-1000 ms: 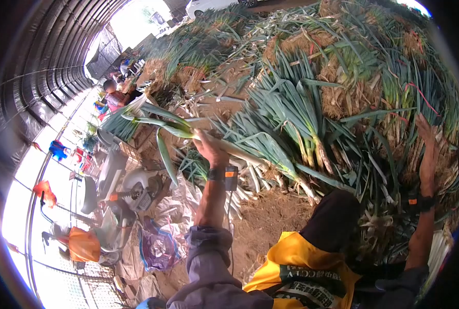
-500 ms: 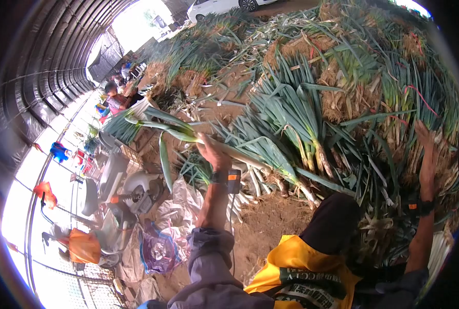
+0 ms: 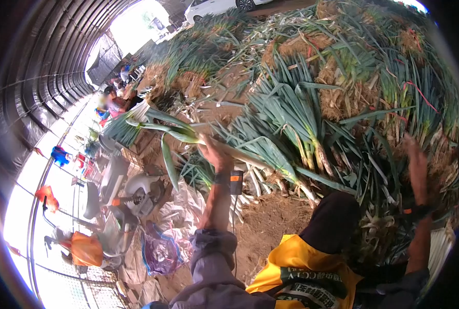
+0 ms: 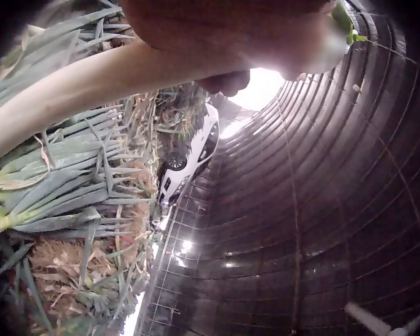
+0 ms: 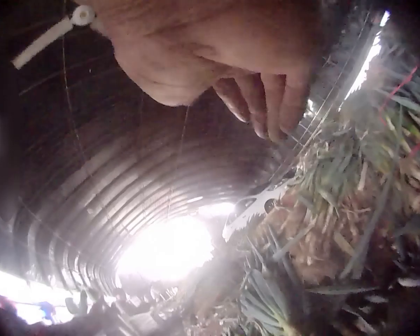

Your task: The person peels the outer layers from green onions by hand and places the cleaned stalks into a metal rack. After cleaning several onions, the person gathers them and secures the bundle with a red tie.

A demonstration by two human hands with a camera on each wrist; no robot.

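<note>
My left hand grips a long green onion around its white stalk. Its green leaves point to the upper left in the head view, one of them bent and hanging down. In the left wrist view the pale stalk runs out of the fist toward the lower left. My right hand is held over the pile at the right, fingers extended and nothing in them. The right wrist view shows its fingers hanging free in the air. Beside my left hand, loose green onions lie in a fanned heap.
Tied bundles with roots fill the right and back. Bare soil lies before my knees. At left are crumpled plastic sacks, a scooter and an orange bag. People sit farther back; a white car stands behind.
My right hand has come back toward me and slightly left, away from the bundles at the far right. My left hand keeps its grip on the green onion, almost in the same place.
</note>
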